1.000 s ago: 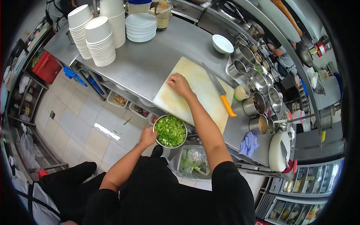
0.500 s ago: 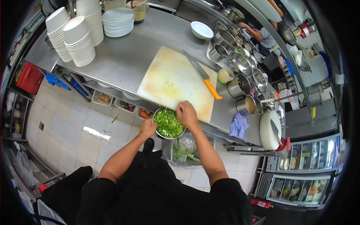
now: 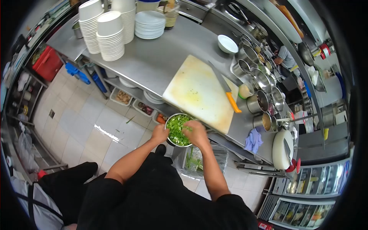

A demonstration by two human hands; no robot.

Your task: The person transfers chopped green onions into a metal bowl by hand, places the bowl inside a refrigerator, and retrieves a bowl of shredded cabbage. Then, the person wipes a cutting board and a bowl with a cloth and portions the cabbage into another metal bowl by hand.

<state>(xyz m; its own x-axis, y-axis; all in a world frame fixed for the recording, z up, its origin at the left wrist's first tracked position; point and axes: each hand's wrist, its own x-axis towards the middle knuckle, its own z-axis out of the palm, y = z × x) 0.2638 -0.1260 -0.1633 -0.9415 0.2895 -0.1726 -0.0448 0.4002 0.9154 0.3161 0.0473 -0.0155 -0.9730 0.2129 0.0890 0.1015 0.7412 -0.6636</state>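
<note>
My left hand (image 3: pixel 160 133) grips the rim of a round metal pot (image 3: pixel 167 120), its fingers closed on the near left side. Chopped green onions (image 3: pixel 177 128) fill the pot, which is held just off the counter's front edge. Over the right side of the pot is my right hand (image 3: pixel 196 134), fingers curled down at the greens and blurred; whether they hold any is hidden. Beyond the pot lies a stained white cutting board (image 3: pixel 199 92), with a few green bits on it. A knife with an orange handle (image 3: pixel 232 102) rests across its right side.
Paper bowl stacks (image 3: pixel 110 38) and white plates (image 3: pixel 149 25) stand at the counter's left. Several metal pots (image 3: pixel 257 101), a purple cloth (image 3: pixel 253 140) and a round white block (image 3: pixel 282 149) line the right. Below is a lined bin (image 3: pixel 197 159). A person (image 3: pixel 286 57) works behind.
My right hand has gone from the cutting board's edge down to the green onions in the pot. My left hand keeps its grip. The whole view has shifted, moving the counter rightward and down.
</note>
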